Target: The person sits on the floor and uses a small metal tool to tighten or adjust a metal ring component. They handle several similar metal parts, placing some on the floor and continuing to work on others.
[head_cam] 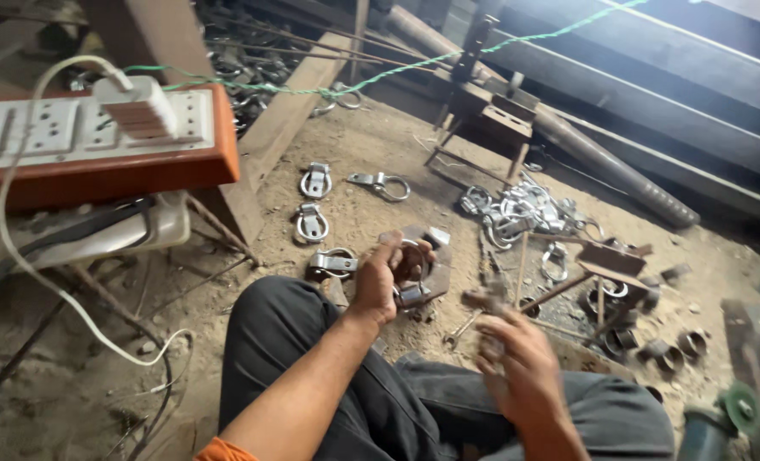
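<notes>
At my far left the power strip (pixel 90 128) sits raised on an orange board, its white plug (pixel 137 107) and cable kept off the dusty floor (pixel 98 376). Next, four finished ring fittings (pixel 315 181) lie spaced apart in the dirt, each easy to pick singly. My left hand (pixel 378 280) reaches forward over my knee, fingers (pixel 390 253) curled around a metal ring clamp (pixel 412 275), pressing it down on the small steel plate (pixel 431 256) so it stays put for work. My right hand (pixel 517 358) is blurred with motion; its fingers seem wrapped around a hammer handle (pixel 491 318), though I cannot tell the grip exactly. Beyond, a heap of shiny rings (pixel 521 212) waits near, and short pipe rings (pixel 670 348) lie at the right.
</notes>
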